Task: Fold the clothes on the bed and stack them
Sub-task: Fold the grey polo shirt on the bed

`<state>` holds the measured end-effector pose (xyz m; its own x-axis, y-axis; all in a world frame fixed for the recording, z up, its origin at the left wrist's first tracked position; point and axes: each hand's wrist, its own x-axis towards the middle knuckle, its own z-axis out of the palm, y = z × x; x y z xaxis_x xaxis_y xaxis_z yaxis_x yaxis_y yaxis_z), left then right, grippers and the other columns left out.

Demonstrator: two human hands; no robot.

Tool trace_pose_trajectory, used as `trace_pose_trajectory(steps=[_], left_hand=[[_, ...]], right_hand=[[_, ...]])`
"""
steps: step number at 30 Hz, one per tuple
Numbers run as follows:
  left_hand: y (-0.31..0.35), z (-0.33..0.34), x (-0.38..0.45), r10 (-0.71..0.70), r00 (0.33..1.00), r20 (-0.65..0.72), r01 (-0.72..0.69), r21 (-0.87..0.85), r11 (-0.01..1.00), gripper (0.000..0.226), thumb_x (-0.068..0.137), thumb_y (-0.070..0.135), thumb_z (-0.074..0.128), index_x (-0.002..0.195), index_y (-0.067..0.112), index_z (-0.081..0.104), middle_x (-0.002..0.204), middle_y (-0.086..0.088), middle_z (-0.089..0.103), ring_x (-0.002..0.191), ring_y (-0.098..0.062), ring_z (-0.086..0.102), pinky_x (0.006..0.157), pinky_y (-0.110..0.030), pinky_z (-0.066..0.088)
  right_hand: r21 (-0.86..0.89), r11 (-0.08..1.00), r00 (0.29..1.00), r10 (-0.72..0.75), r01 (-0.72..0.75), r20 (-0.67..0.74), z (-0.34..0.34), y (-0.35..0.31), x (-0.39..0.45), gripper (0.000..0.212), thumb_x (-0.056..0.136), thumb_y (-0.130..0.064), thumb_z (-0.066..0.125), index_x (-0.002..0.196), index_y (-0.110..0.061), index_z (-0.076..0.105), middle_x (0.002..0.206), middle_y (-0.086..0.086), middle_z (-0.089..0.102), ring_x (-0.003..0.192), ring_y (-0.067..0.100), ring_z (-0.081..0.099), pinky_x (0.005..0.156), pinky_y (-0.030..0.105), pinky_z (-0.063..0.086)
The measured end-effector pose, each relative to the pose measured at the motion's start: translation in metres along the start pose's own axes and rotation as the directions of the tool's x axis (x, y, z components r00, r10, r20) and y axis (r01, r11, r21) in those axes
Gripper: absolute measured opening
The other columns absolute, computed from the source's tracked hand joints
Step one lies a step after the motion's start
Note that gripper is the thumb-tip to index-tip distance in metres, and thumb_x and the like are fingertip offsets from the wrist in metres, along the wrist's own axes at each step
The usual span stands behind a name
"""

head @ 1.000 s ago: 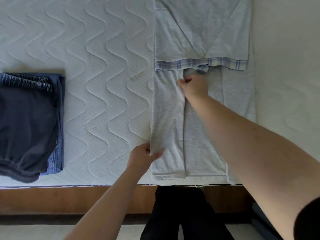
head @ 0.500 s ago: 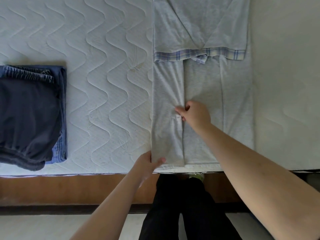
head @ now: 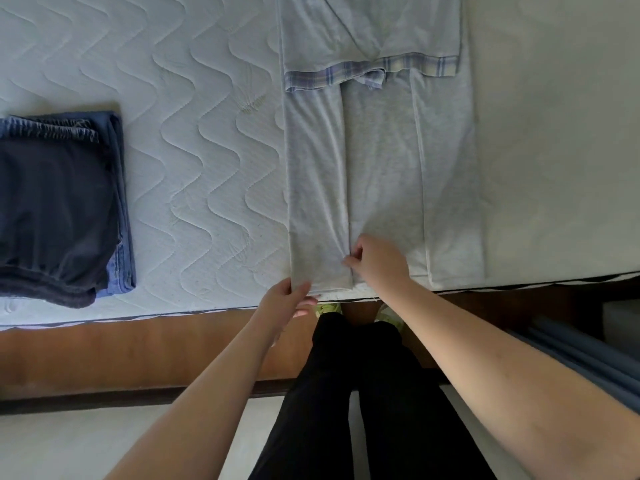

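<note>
We see our left hand [head: 285, 301] at the near edge of the bed [head: 194, 174], thumb and fingers pinching the hem corner of the grey garment [head: 381, 168] | right hand [head: 379, 261] just beyond, fingers curled, pinching the folded flap's edge | garment lies lengthwise from near edge to far | folded dark stack [head: 59, 209] near the left edge.

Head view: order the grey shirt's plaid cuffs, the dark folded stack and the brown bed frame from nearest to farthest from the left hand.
1. Bed frame, just below the left hand.
2. Dark stack, far left on the mattress.
3. Plaid cuffs, top, beyond the shirt.
</note>
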<state>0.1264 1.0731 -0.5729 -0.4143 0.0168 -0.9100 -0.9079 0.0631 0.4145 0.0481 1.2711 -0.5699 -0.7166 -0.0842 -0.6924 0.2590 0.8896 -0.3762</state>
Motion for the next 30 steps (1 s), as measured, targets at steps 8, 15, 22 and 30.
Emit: trace_pose_trajectory(steps=[8, 15, 22, 30], left_hand=[[0.000, 0.014, -0.006, 0.203, 0.898, -0.391, -0.162, 0.136, 0.977, 0.032, 0.089, 0.030, 0.067, 0.108, 0.033, 0.041, 0.090, 0.002, 0.071, 0.075, -0.019, 0.070, 0.057, -0.029, 0.050], [0.000, 0.019, -0.013, 0.314, 0.907, -0.280, -0.243, 0.259, 0.935, 0.029, 0.094, 0.016, 0.055, 0.087, 0.041, 0.066, 0.080, 0.006, 0.067, 0.069, -0.014, 0.062, 0.059, -0.020, 0.048], [0.001, 0.013, -0.024, 0.313, 0.930, -0.195, -0.251, 0.287, 0.925, 0.061, 0.074, -0.012, 0.053, 0.107, 0.039, 0.066, 0.090, 0.001, 0.067, 0.054, 0.002, 0.055, 0.048, -0.012, 0.043], [-0.001, 0.017, -0.021, 0.504, 0.833, -0.227, -0.287, 0.601, 0.746, 0.049, 0.082, -0.001, 0.057, 0.108, 0.039, 0.064, 0.105, 0.021, 0.061, 0.093, 0.003, 0.055, 0.077, -0.018, 0.046]], right_hand=[[0.076, 0.993, 0.786, 0.114, -0.085, -0.607, -0.046, 0.096, -0.035, 0.026, 0.092, -0.032, 0.061, 0.111, -0.016, 0.062, 0.110, 0.008, 0.061, 0.102, 0.031, 0.055, 0.083, 0.040, 0.041], [0.427, 0.829, 0.856, 0.476, -0.360, -0.203, -0.064, 0.152, -0.035, 0.037, 0.088, -0.033, 0.065, 0.115, -0.009, 0.057, 0.115, 0.013, 0.064, 0.105, 0.033, 0.059, 0.088, 0.039, 0.048], [0.770, 0.632, 0.899, 0.381, -0.083, -0.216, -0.055, 0.154, -0.059, 0.039, 0.088, -0.027, 0.068, 0.119, -0.023, 0.044, 0.109, 0.003, 0.061, 0.087, 0.010, 0.065, 0.057, 0.019, 0.054], [0.155, 0.970, 0.945, -0.138, 0.190, -0.297, -0.032, 0.169, -0.088, 0.061, 0.082, 0.005, 0.055, 0.132, -0.027, 0.044, 0.129, -0.001, 0.040, 0.091, 0.008, 0.050, 0.078, 0.022, 0.045]])
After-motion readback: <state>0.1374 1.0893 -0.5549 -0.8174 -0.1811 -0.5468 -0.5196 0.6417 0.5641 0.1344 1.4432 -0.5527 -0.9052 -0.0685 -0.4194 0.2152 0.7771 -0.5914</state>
